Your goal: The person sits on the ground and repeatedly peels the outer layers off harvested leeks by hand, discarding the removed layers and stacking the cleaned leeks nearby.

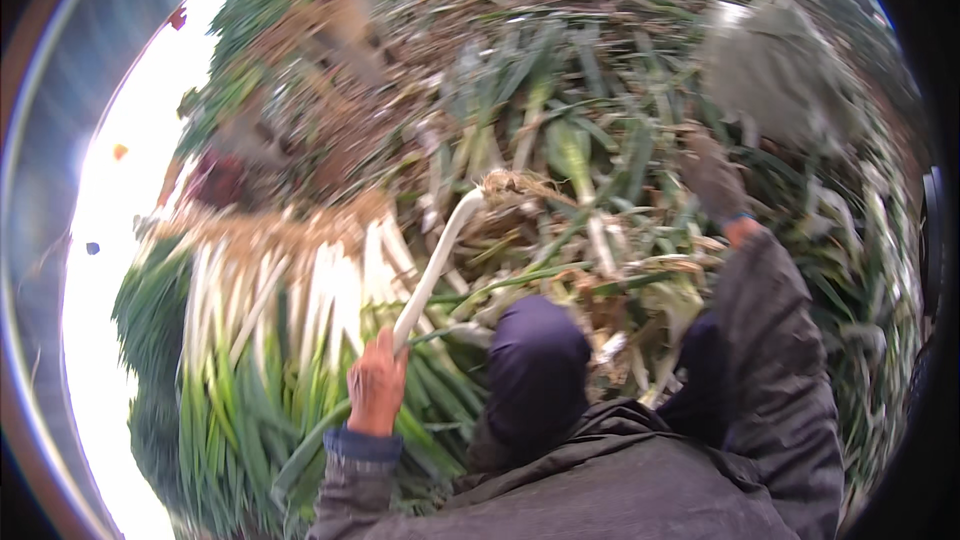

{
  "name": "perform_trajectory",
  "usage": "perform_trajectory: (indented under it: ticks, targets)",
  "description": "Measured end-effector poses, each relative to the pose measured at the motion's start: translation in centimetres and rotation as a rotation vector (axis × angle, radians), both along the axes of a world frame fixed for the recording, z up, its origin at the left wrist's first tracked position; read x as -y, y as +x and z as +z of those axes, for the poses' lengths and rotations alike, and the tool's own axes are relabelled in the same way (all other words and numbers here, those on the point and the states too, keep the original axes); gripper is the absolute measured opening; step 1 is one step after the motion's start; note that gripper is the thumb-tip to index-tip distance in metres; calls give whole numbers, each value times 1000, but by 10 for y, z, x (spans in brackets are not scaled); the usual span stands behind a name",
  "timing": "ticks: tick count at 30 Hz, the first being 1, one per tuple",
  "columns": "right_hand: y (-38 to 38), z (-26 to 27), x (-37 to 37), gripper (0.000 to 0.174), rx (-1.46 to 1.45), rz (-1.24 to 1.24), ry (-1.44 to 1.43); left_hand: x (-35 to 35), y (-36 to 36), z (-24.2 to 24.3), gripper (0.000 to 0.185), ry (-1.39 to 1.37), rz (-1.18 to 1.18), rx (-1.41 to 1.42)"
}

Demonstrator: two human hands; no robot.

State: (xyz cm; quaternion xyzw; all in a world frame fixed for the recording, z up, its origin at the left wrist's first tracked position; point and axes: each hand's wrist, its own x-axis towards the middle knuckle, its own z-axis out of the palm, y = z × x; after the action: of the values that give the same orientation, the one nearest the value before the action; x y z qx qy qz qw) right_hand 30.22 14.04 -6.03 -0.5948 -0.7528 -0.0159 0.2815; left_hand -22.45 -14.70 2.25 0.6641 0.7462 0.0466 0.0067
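My left hand (376, 384) is closed around a long green onion or leek (440, 262), whose white stem slants up and to the right, bending near its rooted end. Green leaves trail below that hand. Under and beside it lies a pile of similar onions (322, 307), white stems and brown roots towards the top, green leaves towards the bottom. At the right, my right hand (711, 172), in a dark glove, reaches over loose leaves. It is blurred, and whether its fingers hold anything cannot be told.
Loose leaves and onions (592, 217) litter the ground before my knees (538, 360). A pale cloth or sack (780, 75) lies at the upper right. More stacked onions (255, 37) stand at the upper left, near a blurred dark red thing (217, 178).
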Motion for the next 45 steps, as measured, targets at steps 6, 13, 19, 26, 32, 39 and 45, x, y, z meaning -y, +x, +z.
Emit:
perform_trajectory:
  ticks: [6, 13, 19, 26, 32, 39, 45]
  targets:
    - [9, 3, 21, 53, -697, 63, -521, 21, -170, -36, 33, 50, 453, -208]
    - [26, 8, 28, 52, -735, -17, -683, 70, -307, -126, 59, -40, 386, -308]
    - [7, 55, 72, 60, -798, 58, -634, 84, -329, -169, 68, -148, 456, -165]
    - [-21, 104, 121, 52, -967, 58, -593, -3, -280, -148, 72, -92, 411, -82]
    - [-32, 120, 118, 55, -614, 203, -467, -197, -114, -215, 39, -57, 46, 404]
    - [-24, 120, 104, 47, -190, 380, -549, -365, 173, -327, 43, -372, -310, 838]
    - [-16, 104, 101, 50, -201, 477, -646, -410, 263, -391, 44, -455, 182, 886]
